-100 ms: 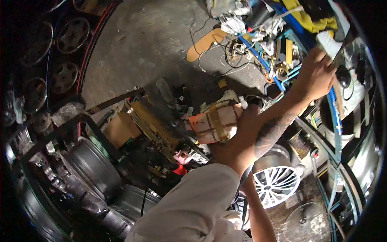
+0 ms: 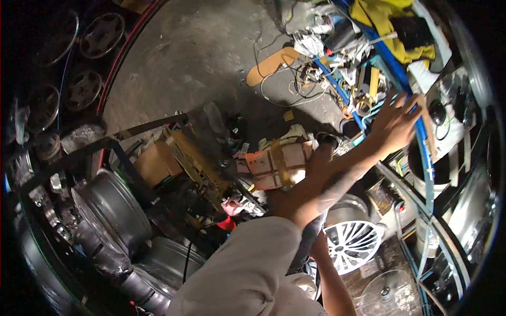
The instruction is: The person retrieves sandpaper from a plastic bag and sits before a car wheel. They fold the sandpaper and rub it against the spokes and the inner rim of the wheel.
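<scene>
My left hand (image 2: 394,125) reaches out to the upper right, fingers spread and bent, nothing in them. It hovers over the blue metal rail (image 2: 425,152) of a rack, just below a white piece (image 2: 423,77) that looks like paper or cloth. Bare forearm and light sleeve cross the middle of the view. My right hand is hidden behind my leg; only the forearm (image 2: 336,282) shows, running up beside a wheel rim (image 2: 352,246) with white spokes.
A carton (image 2: 274,164) with brown tape stands beyond my forearm. Dark wheel rims (image 2: 117,213) fill the lower left behind a metal frame (image 2: 122,171). Tools, cables and a yellow cloth (image 2: 377,21) crowd the upper right. An orange-brown flat board (image 2: 271,66) lies on the floor.
My left hand has come off the white piece and drawn back, down and to the left, its fingers spreading. The whole view has shifted slightly.
</scene>
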Available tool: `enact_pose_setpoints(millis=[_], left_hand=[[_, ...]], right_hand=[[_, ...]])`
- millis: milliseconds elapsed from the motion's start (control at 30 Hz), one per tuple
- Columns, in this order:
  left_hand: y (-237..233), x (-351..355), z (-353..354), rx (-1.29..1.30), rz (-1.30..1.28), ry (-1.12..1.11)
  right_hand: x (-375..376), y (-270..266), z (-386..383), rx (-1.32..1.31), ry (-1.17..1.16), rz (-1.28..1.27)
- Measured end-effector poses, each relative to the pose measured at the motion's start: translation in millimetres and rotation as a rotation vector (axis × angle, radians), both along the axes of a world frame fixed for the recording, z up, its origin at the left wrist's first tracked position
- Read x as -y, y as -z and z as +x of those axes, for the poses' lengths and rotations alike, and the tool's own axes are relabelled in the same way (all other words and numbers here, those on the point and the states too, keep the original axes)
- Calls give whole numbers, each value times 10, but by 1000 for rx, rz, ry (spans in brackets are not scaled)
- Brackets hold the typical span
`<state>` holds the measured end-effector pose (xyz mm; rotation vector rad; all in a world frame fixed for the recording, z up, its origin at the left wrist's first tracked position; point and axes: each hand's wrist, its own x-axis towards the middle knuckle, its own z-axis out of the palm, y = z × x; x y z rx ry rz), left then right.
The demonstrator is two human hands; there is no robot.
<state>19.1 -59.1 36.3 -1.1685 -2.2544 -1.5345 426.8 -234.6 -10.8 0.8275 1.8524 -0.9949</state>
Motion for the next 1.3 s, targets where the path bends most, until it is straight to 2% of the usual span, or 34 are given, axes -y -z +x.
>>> enact_pose_setpoints(millis=[67,100,133,200,233,267,300,333,400,467,500,600,733,867,1000,1067,1100,1200,1300], left_hand=[[109,525,305,186,-36,154],[244,883,498,184,-216,154],[335,1294,662,280,-251,205],[938,2086,1172,367,-509,280],[1245,2591,1501,476,-408,273],[1483,3151,1786,461,-741,340],[1186,3569,1852,968,-722,304],[1108,3891,1901,1133,-1247,431],[926,4712,2300,1043,-1366,458],[851,5246,2637,1011,-1629,542],[854,5402,2773,1014,-1668,570],[965,5498,3064,1050,-1478,599],[922,5063,2874,1062,-1176,491],[533,4803,2338,1089,-930,244],[226,5284,2046,1060,-902,-39],[-495,5447,1855,958,-973,174],[-274,5571,2094,993,-873,-55],[-195,5781,2241,1414,-780,-124],[200,6038,2561,814,-772,106]], right_hand=[[75,-76,292,-239,-73,-3],[7,-161,390,-260,-183,-2],[-60,-248,488,-287,-291,0],[-210,-313,658,-273,-426,-25],[-288,-320,751,-242,-469,-50],[-375,-312,820,-211,-496,-70],[-440,-320,903,-185,-518,-86],[-521,-274,1004,-156,-542,-108],[-697,-178,1211,-114,-583,-145],[-848,-131,1309,-124,-582,-147],[-897,-136,1306,-146,-575,-135],[-904,-681,937,-357,-325,-120],[-739,-1100,742,-350,-295,23],[-334,-1503,705,-312,-292,124],[95,-1821,736,-263,-362,124],[240,-1936,733,-238,-408,114],[286,-1984,699,-230,-436,115],[402,-2042,502,-213,-515,93],[421,-1995,275,-196,-578,71]])
